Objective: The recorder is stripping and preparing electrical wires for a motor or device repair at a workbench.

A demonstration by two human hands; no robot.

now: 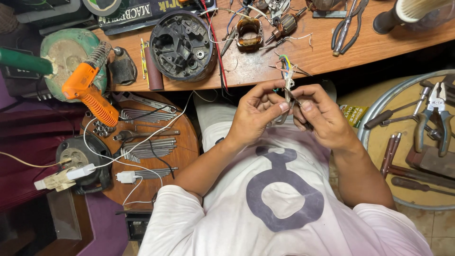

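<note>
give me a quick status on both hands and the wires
Left hand and right hand both pinching the wire bundle. Held above the lap, clear of the wooden bench. Nothing in the way.

Repair workshop: wooden bench [332, 52] strewn with motor parts [265, 28], pliers [346, 26], soldering gun [87, 90].

lower end of wire bundle [288, 85] hidden behind fingers, pliers [438, 118] cut by right edge, green tool [23, 61] cut by left edge

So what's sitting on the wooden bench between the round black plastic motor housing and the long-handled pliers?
In the head view, between the black motor housing and the pliers lie a copper-wound stator, a small armature and loose coloured wires.
</note>
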